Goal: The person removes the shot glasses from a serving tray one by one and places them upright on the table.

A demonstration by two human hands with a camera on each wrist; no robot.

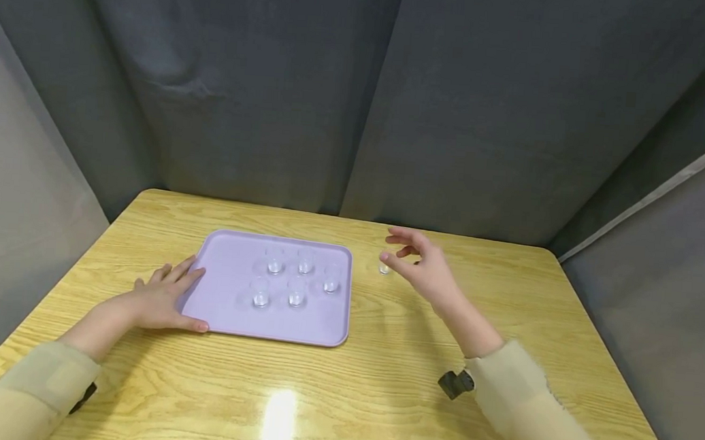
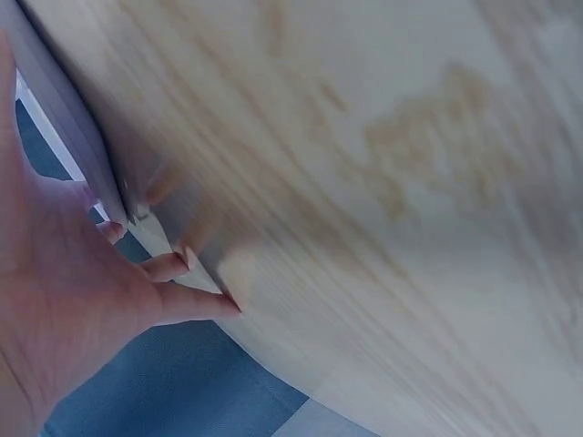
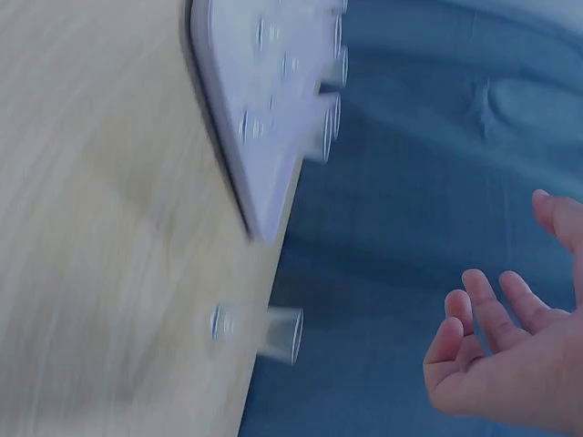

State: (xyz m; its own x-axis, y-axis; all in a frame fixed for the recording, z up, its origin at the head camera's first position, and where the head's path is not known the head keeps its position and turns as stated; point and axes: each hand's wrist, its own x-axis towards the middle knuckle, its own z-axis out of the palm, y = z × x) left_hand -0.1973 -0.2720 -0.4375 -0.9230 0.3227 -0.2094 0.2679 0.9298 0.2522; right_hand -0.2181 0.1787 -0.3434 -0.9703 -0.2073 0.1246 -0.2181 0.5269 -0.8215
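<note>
A lilac tray point(image 1: 226, 266) lies on the table, with several small clear glasses standing upright towards its right side, among them one front glass point(image 1: 296, 294). My left hand point(image 1: 159, 300) spreads along the tray's left end, its fingertips on the rim and its thumb at the front corner. To the right of the tray, a single clear glass point(image 1: 384, 268) stands on the table, partly covered in the head view by my right hand point(image 1: 428, 273). That hand hovers with fingers loosely bent and thumb apart. In the right wrist view the single glass point(image 3: 284, 335) stands apart from the fingers.
The wooden table point(image 1: 206, 387) has a light grain and shiny reflections near its front. Dark grey curtains point(image 1: 263, 91) hang right behind its back edge, and lighter panels point(image 1: 17, 190) stand at the sides.
</note>
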